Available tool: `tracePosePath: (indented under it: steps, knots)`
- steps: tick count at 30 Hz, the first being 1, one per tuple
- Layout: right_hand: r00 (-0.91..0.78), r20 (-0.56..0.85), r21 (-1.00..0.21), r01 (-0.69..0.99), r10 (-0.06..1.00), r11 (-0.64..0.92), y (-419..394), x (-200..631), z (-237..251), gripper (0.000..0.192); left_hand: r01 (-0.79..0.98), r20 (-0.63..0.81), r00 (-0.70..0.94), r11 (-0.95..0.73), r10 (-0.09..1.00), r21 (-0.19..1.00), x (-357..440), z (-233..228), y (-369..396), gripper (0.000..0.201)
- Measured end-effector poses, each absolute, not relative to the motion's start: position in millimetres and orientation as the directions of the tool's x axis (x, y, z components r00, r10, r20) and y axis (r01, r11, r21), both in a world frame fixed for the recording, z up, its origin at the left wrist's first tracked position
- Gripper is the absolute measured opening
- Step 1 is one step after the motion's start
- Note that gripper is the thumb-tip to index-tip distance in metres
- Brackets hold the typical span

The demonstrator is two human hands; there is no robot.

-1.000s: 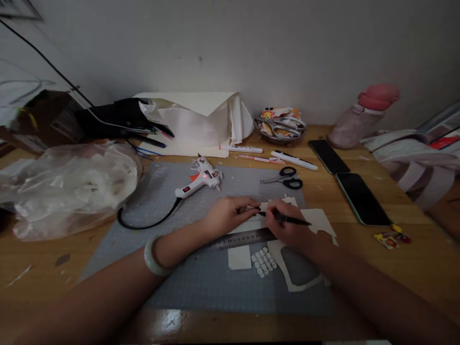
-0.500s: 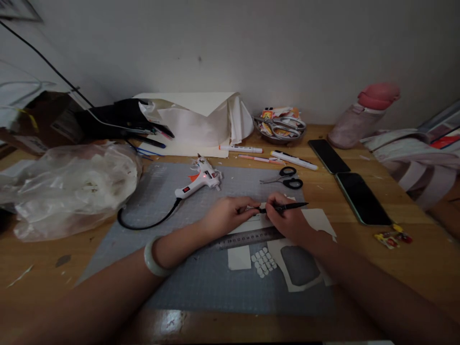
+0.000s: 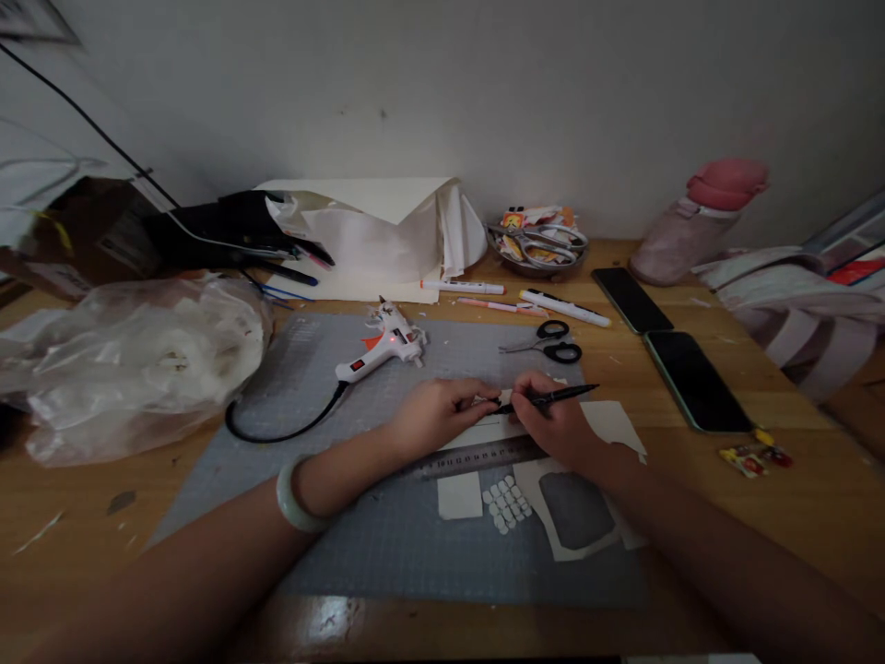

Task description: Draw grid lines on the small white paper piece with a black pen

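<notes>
R hand (image 3: 553,426) pinches a black craft knife (image 3: 549,399), tip on a small white paper piece (image 3: 492,417) just behind the steel ruler (image 3: 477,456). L hand (image 3: 439,413) presses fingertips on that piece, prob. to stop it sliding. Cut bits (image 3: 508,504) lie in front of ruler.

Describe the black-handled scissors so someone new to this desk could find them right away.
Start at the grey cutting mat in the middle of the wooden desk and go to its far right corner. The black-handled scissors lie flat there, just beyond the right hand holding the black pen. The other scissors sit in a bowl by the wall and are all metal; these are smaller, with black loops.
</notes>
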State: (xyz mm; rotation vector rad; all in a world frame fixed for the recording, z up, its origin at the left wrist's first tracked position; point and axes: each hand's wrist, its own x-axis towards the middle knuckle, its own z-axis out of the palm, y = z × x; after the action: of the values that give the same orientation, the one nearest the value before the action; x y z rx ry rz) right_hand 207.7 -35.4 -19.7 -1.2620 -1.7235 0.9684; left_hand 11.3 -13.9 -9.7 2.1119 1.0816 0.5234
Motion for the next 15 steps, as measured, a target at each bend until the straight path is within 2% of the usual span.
tracePosePath:
  steps: [3,7,15]
  knots:
    - [-0.076,0.057,-0.967,0.245,0.996,0.074,-33.4,206.1,-19.2,0.017,0.542,0.038,0.573,-0.413,0.819,0.732,11.2,-9.7,-13.8,0.025]
    - [0.053,-0.061,-0.986,0.153,0.997,-0.068,-28.3,205.0,-14.7,0.023,0.547,0.046,0.580,-0.430,0.814,0.718,10.5,-9.7,-13.9,0.027]
    - [0.065,-0.065,-0.989,0.127,0.996,-0.073,-22.7,205.4,-17.5,0.046,0.523,0.080,0.567,-0.433,0.820,0.734,10.3,-16.6,-12.8,0.024]
